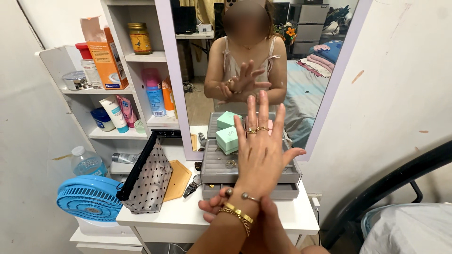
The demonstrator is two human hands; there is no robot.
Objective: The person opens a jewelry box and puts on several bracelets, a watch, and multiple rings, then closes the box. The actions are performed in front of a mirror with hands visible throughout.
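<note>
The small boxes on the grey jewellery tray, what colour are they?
Mint green boxes, seen best in the head view, just beyond the raised hand.

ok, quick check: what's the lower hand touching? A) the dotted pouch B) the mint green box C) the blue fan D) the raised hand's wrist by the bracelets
D: the right hand wraps the wrist of the raised left hand, right at the gold bracelets; the box, fan and pouch are apart from it.
</note>
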